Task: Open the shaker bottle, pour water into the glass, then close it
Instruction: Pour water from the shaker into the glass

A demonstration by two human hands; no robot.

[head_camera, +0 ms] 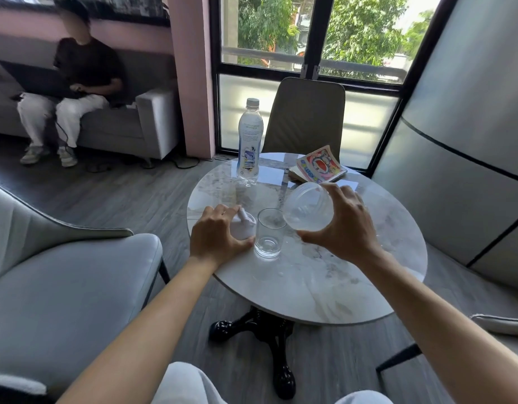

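Now we pour: our right hand (343, 225) grips the tilted shaker bottle (308, 207), mouth over the glass (270, 233) mid-bench (325, 287); our left hand (215, 236) rests closed over the lid (243, 227) beside it. Next, we judge, righting the bottle and recapping.

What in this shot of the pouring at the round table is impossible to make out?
Head view only:
- Shaker lid: mostly covered by the left hand, so its shape is unclear.
- Shaker bottle: its far side is behind the right hand; no stream is discernible.
- Glass: water level unreadable, clear on clear.
- Water bottle label: print too small.
- Book: title distorted.
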